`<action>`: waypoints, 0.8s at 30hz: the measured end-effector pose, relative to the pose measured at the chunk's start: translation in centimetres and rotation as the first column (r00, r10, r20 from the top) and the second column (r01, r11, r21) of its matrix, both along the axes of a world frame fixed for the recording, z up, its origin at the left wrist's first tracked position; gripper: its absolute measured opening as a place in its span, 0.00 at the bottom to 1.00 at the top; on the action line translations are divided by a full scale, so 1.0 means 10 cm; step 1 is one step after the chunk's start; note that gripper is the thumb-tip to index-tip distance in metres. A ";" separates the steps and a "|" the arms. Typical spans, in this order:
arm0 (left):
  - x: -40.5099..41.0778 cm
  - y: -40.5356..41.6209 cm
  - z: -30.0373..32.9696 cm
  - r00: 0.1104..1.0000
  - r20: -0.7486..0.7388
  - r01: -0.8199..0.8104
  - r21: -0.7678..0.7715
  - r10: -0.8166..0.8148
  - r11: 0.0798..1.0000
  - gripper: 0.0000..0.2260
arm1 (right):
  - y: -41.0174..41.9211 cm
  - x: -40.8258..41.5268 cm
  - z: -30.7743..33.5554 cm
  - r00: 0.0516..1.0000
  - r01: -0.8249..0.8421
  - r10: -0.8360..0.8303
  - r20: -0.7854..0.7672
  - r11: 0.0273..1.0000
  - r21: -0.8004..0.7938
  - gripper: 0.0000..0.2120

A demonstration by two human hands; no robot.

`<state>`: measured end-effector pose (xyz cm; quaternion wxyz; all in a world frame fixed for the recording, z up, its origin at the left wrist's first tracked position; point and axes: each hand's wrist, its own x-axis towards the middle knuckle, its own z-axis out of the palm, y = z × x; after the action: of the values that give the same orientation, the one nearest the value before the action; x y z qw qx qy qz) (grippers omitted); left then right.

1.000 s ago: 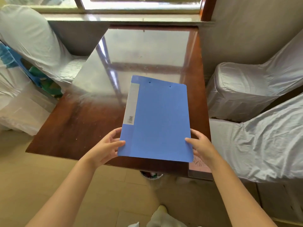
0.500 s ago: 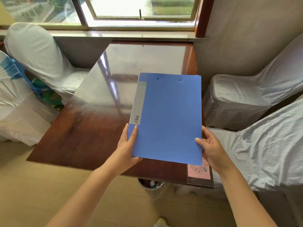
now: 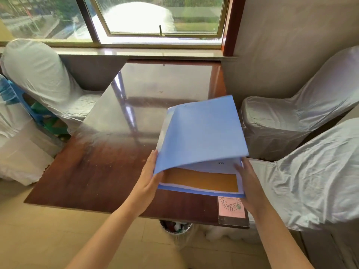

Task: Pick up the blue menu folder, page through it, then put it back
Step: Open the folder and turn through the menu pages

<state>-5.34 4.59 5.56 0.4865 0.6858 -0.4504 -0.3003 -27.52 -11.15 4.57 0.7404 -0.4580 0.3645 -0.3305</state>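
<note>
Sunlight from the window falls on a shiny brown counter (image 3: 101, 177) with covered chairs around it. At 7 o'clock of the folder, the left hand (image 3: 149, 181) pinches the near left corner of the blue menu folder (image 3: 202, 138), at the lifted cover. At 5 o'clock, the right hand (image 3: 247, 183) supports the right edge, fingers spread on the first page (image 3: 202, 180). The folder hangs half open above the counter's near right part. I think the curved cover can slip and fall shut, because only fingertips hold it.
</note>
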 end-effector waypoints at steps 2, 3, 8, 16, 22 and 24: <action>0.00 -0.02 0.06 0.957 -0.282 -0.078 -0.039 0.064 0.996 0.44 | -0.02 -0.01 0.02 0.997 -0.018 0.012 -0.076 0.997 -0.078 0.24; 0.00 -0.02 0.09 0.906 -0.412 -0.122 -0.035 0.097 0.992 0.45 | -0.02 -0.01 0.03 0.997 -0.007 0.001 -0.077 0.996 -0.090 0.26; 0.04 -0.04 0.13 0.684 -0.721 -0.138 0.017 0.108 0.990 0.30 | -0.05 -0.07 0.01 0.993 0.114 -0.118 -0.027 0.987 -0.109 0.28; 0.04 0.08 0.06 0.647 -0.754 -0.141 0.027 0.112 0.990 0.12 | -0.20 -0.19 0.02 0.999 -0.046 0.047 0.013 0.997 -0.061 0.29; -0.05 0.19 -0.11 0.533 -0.824 -0.215 0.092 0.195 0.972 0.16 | -0.32 -0.41 0.11 0.963 -0.267 0.264 -0.060 0.962 -0.060 0.36; -0.08 0.20 -0.14 0.516 -0.836 -0.208 0.088 0.186 0.974 0.17 | -0.32 -0.43 0.13 0.962 -0.262 0.251 -0.110 0.960 -0.103 0.38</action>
<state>-6.16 6.63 4.15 0.6812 0.4986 -0.0853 -0.5292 -31.86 -14.39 5.84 0.7307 -0.5590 0.3172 -0.2300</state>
